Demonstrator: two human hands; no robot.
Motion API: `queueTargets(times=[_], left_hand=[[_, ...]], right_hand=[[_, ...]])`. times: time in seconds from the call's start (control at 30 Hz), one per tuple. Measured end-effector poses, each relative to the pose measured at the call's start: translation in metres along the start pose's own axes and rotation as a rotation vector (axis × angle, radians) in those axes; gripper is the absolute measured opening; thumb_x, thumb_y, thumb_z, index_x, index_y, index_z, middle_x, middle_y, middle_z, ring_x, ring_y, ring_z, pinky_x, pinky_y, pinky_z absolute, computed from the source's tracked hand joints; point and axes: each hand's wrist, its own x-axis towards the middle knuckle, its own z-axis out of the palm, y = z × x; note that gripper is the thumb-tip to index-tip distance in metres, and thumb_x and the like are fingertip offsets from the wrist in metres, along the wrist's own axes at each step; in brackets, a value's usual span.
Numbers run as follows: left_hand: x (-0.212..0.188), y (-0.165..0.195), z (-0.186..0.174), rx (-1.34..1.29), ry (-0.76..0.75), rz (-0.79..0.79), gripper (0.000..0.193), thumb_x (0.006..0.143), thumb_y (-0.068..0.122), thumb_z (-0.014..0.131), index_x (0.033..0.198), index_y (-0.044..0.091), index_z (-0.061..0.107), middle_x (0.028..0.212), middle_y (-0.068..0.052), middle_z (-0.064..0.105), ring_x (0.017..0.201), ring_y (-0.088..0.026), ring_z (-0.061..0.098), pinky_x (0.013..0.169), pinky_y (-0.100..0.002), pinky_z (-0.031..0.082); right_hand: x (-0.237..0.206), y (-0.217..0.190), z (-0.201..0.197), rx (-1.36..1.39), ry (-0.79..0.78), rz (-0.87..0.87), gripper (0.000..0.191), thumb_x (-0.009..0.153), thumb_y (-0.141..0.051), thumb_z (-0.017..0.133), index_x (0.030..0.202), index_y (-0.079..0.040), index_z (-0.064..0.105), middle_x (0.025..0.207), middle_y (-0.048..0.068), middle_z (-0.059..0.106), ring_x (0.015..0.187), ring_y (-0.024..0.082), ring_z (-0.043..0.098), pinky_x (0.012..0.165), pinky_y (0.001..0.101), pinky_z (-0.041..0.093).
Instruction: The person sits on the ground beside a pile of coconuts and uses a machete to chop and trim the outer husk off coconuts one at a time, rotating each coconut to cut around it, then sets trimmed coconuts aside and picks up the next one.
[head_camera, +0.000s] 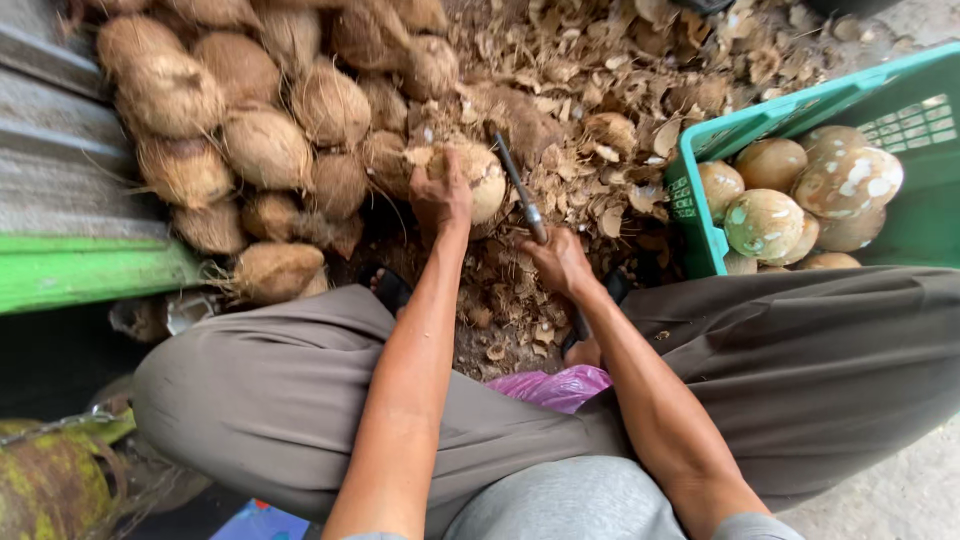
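My left hand (440, 197) grips a partly husked coconut (483, 178) held in front of me, low over the ground. My right hand (558, 262) is closed on the handle of a long dark knife (520, 195), whose blade points up and away, right beside the coconut. Both forearms reach forward between my knees, which are in grey-brown trousers.
A pile of brown fibrous coconuts (255, 130) lies at the left and top. Husk chips (610, 90) cover the ground ahead. A green plastic crate (700, 215) at the right holds several peeled coconuts (765, 222). A green board (80, 270) runs along the left. A pink plastic bag (555, 385) lies between my legs.
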Motion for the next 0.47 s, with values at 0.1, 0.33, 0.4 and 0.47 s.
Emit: queueTargets(times=[0.1,0.33,0.4,0.47], left_hand=[[-0.038,0.044,0.011,0.101,-0.215,-0.118,0.064,0.086,0.056,0.066,0.112,0.002,0.047,0.107,-0.017,0.052,0.085,-0.021,0.047,0.070,-0.040,0.050],[-0.030,0.063,0.003,0.343,-0.227,-0.093,0.050,0.090,0.059,0.061,0.080,0.011,0.051,0.074,-0.005,0.051,0.058,-0.013,0.046,0.054,-0.039,0.044],[-0.032,0.075,0.012,0.022,-0.147,0.029,0.047,0.082,0.056,0.068,0.079,0.013,0.050,0.073,-0.005,0.053,0.056,-0.013,0.052,0.050,-0.041,0.051],[-0.052,0.071,0.010,-0.135,-0.119,0.093,0.046,0.078,0.055,0.071,0.078,0.013,0.050,0.072,-0.004,0.053,0.056,-0.013,0.055,0.048,-0.041,0.055]], right_hand=[[-0.031,-0.016,-0.088,0.183,-0.013,-0.074,0.032,0.096,-0.033,0.069,0.078,-0.011,0.055,0.058,-0.001,0.051,0.040,0.010,0.042,0.035,0.0288,0.037],[-0.021,-0.041,-0.057,0.352,0.033,-0.274,0.025,0.097,-0.025,0.070,0.079,-0.010,0.060,0.063,-0.003,0.059,0.043,0.007,0.047,0.037,0.0241,0.041],[-0.016,-0.045,-0.062,0.312,0.008,-0.181,0.024,0.096,-0.023,0.071,0.079,-0.011,0.058,0.061,-0.002,0.055,0.041,0.008,0.045,0.035,0.0251,0.039],[-0.025,-0.037,-0.064,0.329,0.003,-0.104,0.021,0.094,-0.021,0.072,0.081,-0.013,0.057,0.059,0.000,0.056,0.039,0.010,0.044,0.033,0.0268,0.036]])
